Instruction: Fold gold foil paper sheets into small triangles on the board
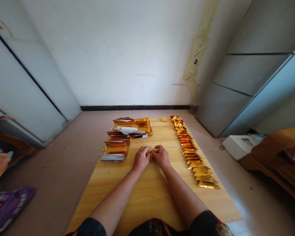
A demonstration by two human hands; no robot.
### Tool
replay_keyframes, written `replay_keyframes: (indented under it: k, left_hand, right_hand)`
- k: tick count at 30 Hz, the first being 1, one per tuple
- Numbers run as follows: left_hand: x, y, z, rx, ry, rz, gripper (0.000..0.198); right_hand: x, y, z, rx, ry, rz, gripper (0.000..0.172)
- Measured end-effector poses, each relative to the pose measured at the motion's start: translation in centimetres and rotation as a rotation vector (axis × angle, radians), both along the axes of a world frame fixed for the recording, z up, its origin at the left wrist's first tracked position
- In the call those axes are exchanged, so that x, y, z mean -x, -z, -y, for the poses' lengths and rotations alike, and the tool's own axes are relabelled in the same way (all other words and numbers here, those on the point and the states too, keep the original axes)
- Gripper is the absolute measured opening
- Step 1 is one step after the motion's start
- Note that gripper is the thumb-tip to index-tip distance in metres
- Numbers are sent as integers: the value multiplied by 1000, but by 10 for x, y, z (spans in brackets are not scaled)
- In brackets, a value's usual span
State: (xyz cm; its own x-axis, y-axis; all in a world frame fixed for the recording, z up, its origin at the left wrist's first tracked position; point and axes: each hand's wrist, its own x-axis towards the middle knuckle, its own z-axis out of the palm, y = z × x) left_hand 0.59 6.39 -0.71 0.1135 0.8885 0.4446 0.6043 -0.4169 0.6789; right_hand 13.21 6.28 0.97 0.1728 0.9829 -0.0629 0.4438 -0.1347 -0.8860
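Gold foil paper piece (151, 153), one: pinched between fingertips of left hand (141, 159) and right hand (161, 157), mid-tabletop, apparently part-folded. Seemingly done: row of folded gold pieces (190, 151), one to four o'clock. Seemingly left: sheet stacks (116, 144), ten o'clock.

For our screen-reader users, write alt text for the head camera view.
A person's left hand and right hand hold a small gold foil piece over a wooden tabletop. Stacks of gold and white paper lie at the left, and a row of folded gold foil pieces lines the right side.
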Motion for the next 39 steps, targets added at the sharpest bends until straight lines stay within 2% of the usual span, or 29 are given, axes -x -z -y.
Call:
replay_keyframes:
  k: [4,10,14,17,21,26,31,39]
  left_hand:
    - [0,0,3,75,6,64,28]
    - [2,-1,4,226,-6,205,33]
    - [3,-6,2,386,44,401,40]
    - [3,-8,1,479,95,561,43]
    - [4,-6,-1,534,138,674,46]
    - [6,-4,-1,549,164,709,43]
    - [4,-6,0,530,142,665,37]
    - [0,-9,4,432,108,536,33]
  right_hand:
    - [3,4,2,-64,45,-52,38]
    - [6,15,3,-182,-31,-298,38]
    - [7,15,2,-210,-80,-463,33]
    - [6,16,2,-219,-88,-503,32]
    - [4,16,2,-235,-83,-478,32]
    - [3,18,3,-244,-82,-406,33]
    - [3,20,4,-267,-79,-211,33]
    - [6,9,9,-270,-50,53,33]
